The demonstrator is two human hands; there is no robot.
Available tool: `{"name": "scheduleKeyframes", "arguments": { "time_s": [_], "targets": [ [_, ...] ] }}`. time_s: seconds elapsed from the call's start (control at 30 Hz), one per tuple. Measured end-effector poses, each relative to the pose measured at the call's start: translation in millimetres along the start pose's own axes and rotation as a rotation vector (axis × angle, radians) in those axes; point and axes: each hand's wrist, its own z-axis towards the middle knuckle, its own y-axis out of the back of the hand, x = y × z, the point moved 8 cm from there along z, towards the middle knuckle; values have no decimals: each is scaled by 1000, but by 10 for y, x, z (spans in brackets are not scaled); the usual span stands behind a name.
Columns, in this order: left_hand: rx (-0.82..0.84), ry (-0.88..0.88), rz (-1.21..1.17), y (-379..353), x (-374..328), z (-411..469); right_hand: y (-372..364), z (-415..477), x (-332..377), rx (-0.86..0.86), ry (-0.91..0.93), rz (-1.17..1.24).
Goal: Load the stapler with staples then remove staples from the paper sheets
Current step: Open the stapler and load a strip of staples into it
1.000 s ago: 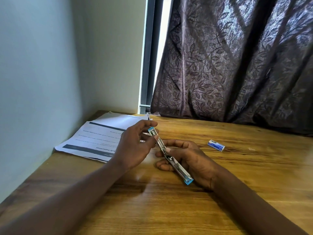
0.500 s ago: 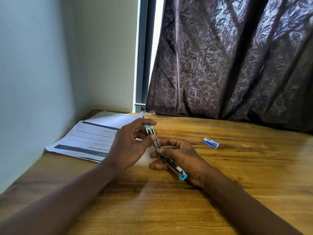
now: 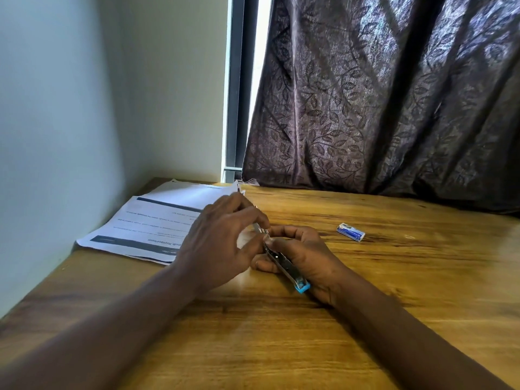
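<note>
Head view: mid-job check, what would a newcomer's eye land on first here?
At centre, the right hand grips a slim metal stapler with a blue end, and the left hand pinches its far end. A stack of printed paper sheets lies at the far left, and a small blue-and-white box sits alone to the right on the wooden table. A dark leaf-patterned curtain fills the background.
</note>
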Motion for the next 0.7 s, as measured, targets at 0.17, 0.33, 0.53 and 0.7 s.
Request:
{"name": "scheduleKeyframes", "arguments": {
  "time_s": [0.17,0.33,0.53,0.7],
  "targets": [
    [85,26,32,-133,74,-19,-29,40,-3,72,5,57],
    [117,77,18,-141,144,-35,-44,32,13,107,40,26],
    [125,133,-15,-170,169,-45,-44,27,13,104,54,8],
    [119,218,-77,-215,200,-74,-35,61,-10,49,38,45]
  ]
}}
